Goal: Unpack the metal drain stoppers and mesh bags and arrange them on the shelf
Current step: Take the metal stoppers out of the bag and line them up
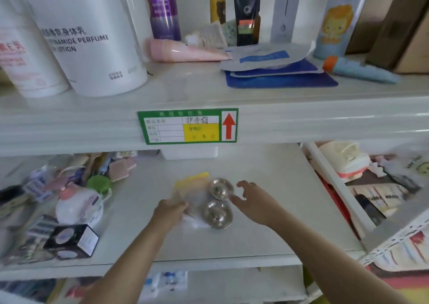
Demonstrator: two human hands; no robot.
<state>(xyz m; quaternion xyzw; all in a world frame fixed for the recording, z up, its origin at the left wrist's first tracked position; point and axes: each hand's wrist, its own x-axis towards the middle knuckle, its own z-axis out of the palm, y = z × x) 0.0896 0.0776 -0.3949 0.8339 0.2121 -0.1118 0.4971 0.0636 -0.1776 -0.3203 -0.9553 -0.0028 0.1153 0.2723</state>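
Two stoppers [218,202] beside right grip [249,199]

Two bare forearms, sleeveless as far as visible; left hand [170,211] and right hand [251,199] ungloved; no rings, watch or bands discernible; fingers slightly blurred; nails unclear.
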